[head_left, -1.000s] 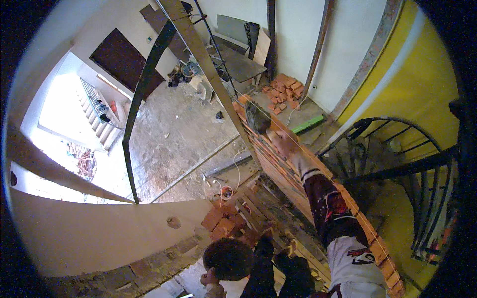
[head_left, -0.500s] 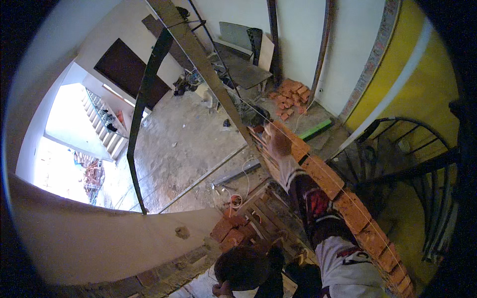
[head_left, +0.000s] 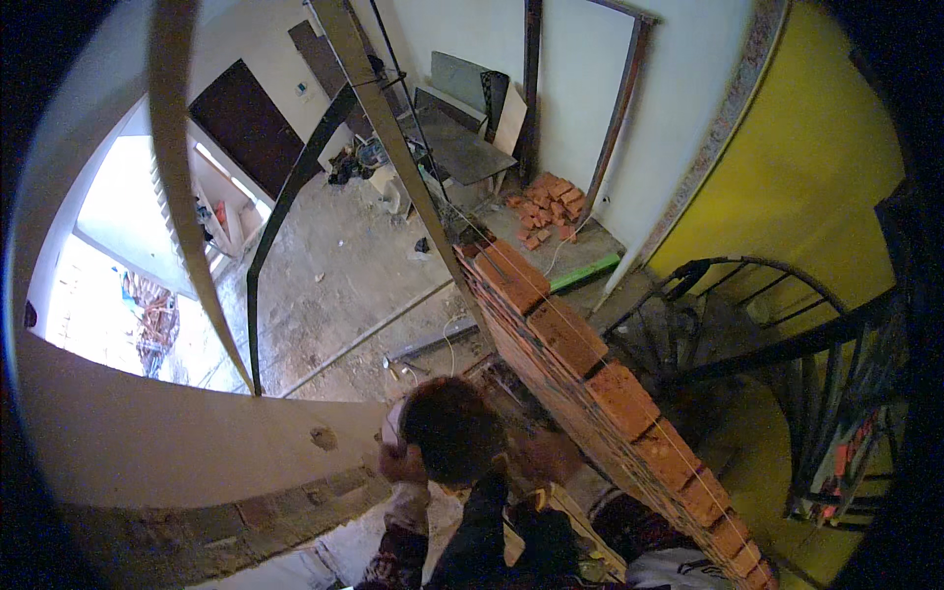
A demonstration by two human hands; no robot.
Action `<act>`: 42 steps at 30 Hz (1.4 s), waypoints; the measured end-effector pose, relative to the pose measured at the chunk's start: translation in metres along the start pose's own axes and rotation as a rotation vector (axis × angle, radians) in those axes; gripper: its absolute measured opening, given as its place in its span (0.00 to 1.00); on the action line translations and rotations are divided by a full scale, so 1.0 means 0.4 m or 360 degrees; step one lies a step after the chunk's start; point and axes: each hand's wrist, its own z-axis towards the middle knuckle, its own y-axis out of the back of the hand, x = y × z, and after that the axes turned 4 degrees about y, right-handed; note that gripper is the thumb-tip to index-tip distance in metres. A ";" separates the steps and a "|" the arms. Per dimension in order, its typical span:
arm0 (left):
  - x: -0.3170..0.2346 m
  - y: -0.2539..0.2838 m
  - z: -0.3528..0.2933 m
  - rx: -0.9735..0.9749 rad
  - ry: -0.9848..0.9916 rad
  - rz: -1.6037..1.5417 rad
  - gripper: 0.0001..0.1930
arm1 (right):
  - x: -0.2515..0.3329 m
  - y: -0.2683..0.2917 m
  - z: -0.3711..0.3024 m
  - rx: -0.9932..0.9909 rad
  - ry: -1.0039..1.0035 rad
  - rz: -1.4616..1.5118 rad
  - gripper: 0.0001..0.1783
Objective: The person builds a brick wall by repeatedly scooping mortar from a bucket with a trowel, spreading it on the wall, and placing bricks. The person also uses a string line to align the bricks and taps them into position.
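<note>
My left hand (head_left: pixel 401 460) is closed on the left edge of a round, dark-brown thing (head_left: pixel 452 433); it looks like a tub of mortar, but its kind is not plain. To its right, my right hand (head_left: pixel 547 456) is dim and smeared by motion, so its fingers do not show clearly. That hand is between the round thing and the brick wall (head_left: pixel 619 401). A thin string runs along the top course of orange bricks. My dark-clad legs (head_left: pixel 472 541) show beneath the round thing.
A tall post (head_left: pixel 393 138) rises at the wall's far end. Beyond it lies a pile of bricks (head_left: pixel 547 205) beside a dark table (head_left: pixel 457 147). Right of the wall, a black spiral stair railing (head_left: pixel 767 344) curves downward. A pale low wall (head_left: pixel 177 433) runs along the left.
My right hand has drawn back from the wall's far end towards me. My left hand and the round thing have come up and farther into view. The view has shifted.
</note>
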 end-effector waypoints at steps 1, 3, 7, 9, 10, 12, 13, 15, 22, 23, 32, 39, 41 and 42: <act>-0.050 -0.010 -0.008 -0.0110 -0.0241 0.0046 0.16 | 0.009 0.008 0.037 0.0102 -0.0125 -0.0120 0.25; -0.149 -0.020 -0.016 -0.0136 -0.0436 0.0068 0.16 | 0.034 0.017 0.084 0.0208 -0.0224 -0.0269 0.25; -0.296 -0.022 0.039 0.0254 -0.0347 -0.0280 0.16 | 0.113 0.079 0.066 -0.0108 0.0104 -0.0198 0.24; -0.338 -0.007 0.064 0.0393 -0.0230 -0.0477 0.15 | 0.135 0.164 0.009 -0.0229 0.0006 -0.0236 0.24; -0.356 -0.008 0.062 0.0521 -0.0254 -0.0574 0.15 | 0.144 0.206 -0.012 -0.0238 -0.0040 -0.0258 0.24; -0.384 -0.008 0.037 0.0771 -0.0295 -0.0810 0.15 | 0.148 0.288 -0.020 -0.0061 -0.0094 -0.0340 0.24; -0.403 -0.017 0.031 0.0603 -0.0564 -0.0239 0.13 | 0.173 0.291 -0.023 -0.0318 -0.0063 -0.0338 0.23; -0.438 -0.039 -0.003 0.0675 -0.0446 -0.0474 0.13 | 0.209 0.282 -0.047 -0.0143 -0.0149 -0.0362 0.22; -0.510 -0.071 -0.033 0.0874 -0.0406 -0.0419 0.13 | 0.123 0.307 -0.160 -0.0065 -0.0071 -0.0475 0.22; -0.511 -0.083 -0.047 0.0943 -0.0414 -0.0495 0.13 | 0.115 0.298 -0.165 -0.0118 -0.0039 -0.0392 0.22; -0.509 -0.065 -0.047 0.0996 -0.0354 -0.0367 0.13 | 0.183 0.142 -0.210 -0.0060 -0.0068 0.0638 0.22; -0.482 -0.076 -0.097 0.1070 -0.0500 -0.0306 0.13 | 0.183 0.281 -0.302 -0.0279 0.0039 -0.0661 0.21; -0.491 -0.078 -0.121 0.1080 -0.0519 -0.0318 0.13 | 0.155 0.318 -0.303 -0.0268 -0.0278 -0.0663 0.20; -0.503 -0.086 -0.137 0.1075 -0.0502 -0.0394 0.13 | 0.146 0.321 -0.308 -0.0251 -0.0513 -0.0663 0.19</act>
